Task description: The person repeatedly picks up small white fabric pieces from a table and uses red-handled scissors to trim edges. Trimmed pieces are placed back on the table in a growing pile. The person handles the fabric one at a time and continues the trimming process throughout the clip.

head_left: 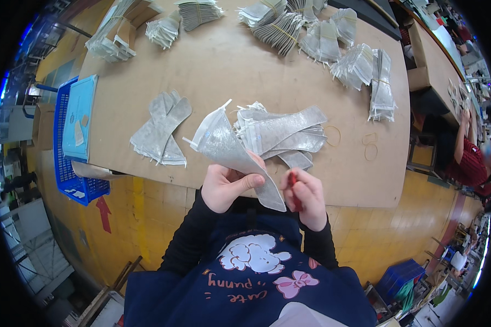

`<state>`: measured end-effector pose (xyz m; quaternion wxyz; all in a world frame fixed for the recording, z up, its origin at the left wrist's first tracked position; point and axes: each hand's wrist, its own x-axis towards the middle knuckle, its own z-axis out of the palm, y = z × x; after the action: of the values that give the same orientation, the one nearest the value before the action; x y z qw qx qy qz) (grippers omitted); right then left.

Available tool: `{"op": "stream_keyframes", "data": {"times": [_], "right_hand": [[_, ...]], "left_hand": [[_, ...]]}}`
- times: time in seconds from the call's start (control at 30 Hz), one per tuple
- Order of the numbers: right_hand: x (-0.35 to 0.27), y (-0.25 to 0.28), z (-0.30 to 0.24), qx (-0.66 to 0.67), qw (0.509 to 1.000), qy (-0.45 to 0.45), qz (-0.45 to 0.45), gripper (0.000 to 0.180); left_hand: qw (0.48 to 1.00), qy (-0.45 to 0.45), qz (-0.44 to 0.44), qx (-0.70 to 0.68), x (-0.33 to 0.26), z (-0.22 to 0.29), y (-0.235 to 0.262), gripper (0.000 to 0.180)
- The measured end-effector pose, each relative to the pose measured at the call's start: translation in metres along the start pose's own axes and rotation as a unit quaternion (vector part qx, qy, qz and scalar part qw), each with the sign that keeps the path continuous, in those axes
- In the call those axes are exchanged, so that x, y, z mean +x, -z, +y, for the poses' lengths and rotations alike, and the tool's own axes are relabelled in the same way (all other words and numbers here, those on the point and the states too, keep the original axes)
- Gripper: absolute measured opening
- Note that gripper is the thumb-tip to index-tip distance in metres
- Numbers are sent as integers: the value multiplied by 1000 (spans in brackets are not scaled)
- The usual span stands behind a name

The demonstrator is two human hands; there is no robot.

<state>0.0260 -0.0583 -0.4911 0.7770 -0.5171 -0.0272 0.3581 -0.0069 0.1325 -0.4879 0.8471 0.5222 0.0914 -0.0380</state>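
Observation:
My left hand [232, 185] grips a silvery-grey fabric piece [223, 139], thumb on top, held up over the table's near edge. The piece has a pale band along its wide end, with short white ends sticking out at the corners, and narrows toward me. Just right of its narrow end, my right hand [306, 197] is closed around a small red tool [293, 188], mostly hidden by the fingers. Behind the held piece lies a pile of similar grey pieces [283, 131], fanned and overlapping. Left of it sits a smaller crossed stack [162, 131].
Banded bundles of grey pieces [278, 32] line the table's [218, 71] far side. Loose rubber bands [370, 147] lie at the right. A blue crate [65, 174] with a light-blue board [79, 120] stands against the left edge. Another person [469, 158] sits at the far right.

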Motion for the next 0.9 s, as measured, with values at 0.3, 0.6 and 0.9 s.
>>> {"op": "stream_keyframes", "data": {"times": [0.3,0.6,0.9], "right_hand": [[2,-11,-7,-143,987,-53,-43,27],[-2,-14,-8,-225,974,-30,-27,28],[-3,-20,-5,-320,945,65,-6,23]], "left_hand": [[999,44,-16,0,-8,-2,7,21],[998,34,-40,31,-5,-1,8,19],[998,-5,-56,20,-9,-2,10,16]]}}
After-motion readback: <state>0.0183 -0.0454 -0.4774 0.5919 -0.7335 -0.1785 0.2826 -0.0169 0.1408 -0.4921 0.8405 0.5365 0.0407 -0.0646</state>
